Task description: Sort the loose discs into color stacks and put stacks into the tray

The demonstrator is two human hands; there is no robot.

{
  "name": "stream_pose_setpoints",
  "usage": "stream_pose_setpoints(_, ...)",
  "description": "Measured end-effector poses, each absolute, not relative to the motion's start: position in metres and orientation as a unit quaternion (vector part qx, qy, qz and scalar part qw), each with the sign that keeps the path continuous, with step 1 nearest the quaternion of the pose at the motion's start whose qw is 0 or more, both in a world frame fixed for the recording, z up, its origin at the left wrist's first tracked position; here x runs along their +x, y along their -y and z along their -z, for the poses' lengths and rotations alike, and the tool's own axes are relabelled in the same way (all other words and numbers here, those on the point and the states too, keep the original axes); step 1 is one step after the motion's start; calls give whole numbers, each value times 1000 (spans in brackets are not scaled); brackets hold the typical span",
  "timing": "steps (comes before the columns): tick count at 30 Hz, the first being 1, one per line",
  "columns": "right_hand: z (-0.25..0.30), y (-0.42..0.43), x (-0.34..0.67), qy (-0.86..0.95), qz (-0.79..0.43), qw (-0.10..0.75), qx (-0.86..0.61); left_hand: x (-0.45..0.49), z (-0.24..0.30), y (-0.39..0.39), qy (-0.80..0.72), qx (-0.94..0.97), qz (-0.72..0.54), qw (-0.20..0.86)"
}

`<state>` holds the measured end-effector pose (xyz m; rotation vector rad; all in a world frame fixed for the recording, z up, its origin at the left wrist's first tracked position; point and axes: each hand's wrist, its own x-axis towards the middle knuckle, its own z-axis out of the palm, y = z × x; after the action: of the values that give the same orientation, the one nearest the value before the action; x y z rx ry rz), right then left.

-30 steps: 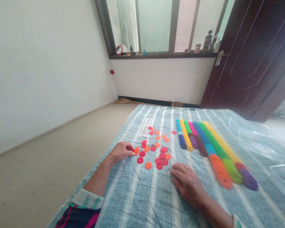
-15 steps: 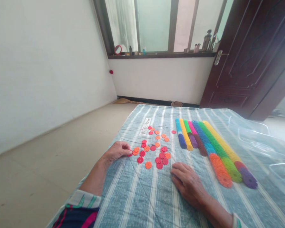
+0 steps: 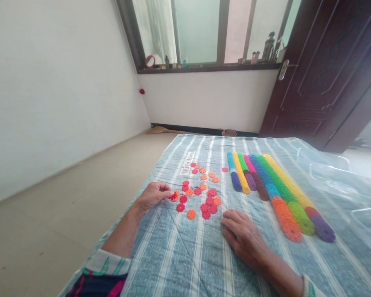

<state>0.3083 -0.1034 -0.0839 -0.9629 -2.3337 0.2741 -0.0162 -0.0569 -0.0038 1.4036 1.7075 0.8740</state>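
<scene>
Several small red and orange flower-shaped discs [image 3: 200, 194] lie scattered on a blue striped quilt [image 3: 188, 255]. My left hand [image 3: 153, 194] rests at the left edge of the scatter, its fingertips pinched on a red and orange disc [image 3: 174, 196]. My right hand [image 3: 243, 235] lies flat on the quilt, fingers stretched out, just right of the nearest discs and holding nothing. To the right, several long rods of stacked coloured discs [image 3: 272, 189] lie side by side.
A clear plastic box [image 3: 343, 181] sits at the quilt's right side. Bare floor [image 3: 49, 214] runs along the left. A dark wooden door [image 3: 324, 74] stands at the back right, and a window sill [image 3: 210, 66] holds small bottles.
My left hand's fingers have closed round a disc at the scatter's left edge. The view has tilted slightly. My right hand has stayed flat in place.
</scene>
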Motion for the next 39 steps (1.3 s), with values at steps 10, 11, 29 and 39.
stream_pose_setpoints(10,77,102,307,876,-126,291,-363,25,10,58,-631,557,-342,418)
stream_pose_setpoints(11,76,102,307,875,-127,292,-363,28,11,58,-631,559,-337,420)
stream_pose_setpoints(29,70,97,302,878,-104,270,-381,116,15,28,-546,709,-254,367)
stream_pose_setpoints(39,72,94,300,877,-79,279,-383,173,23,-9,-535,735,-287,302)
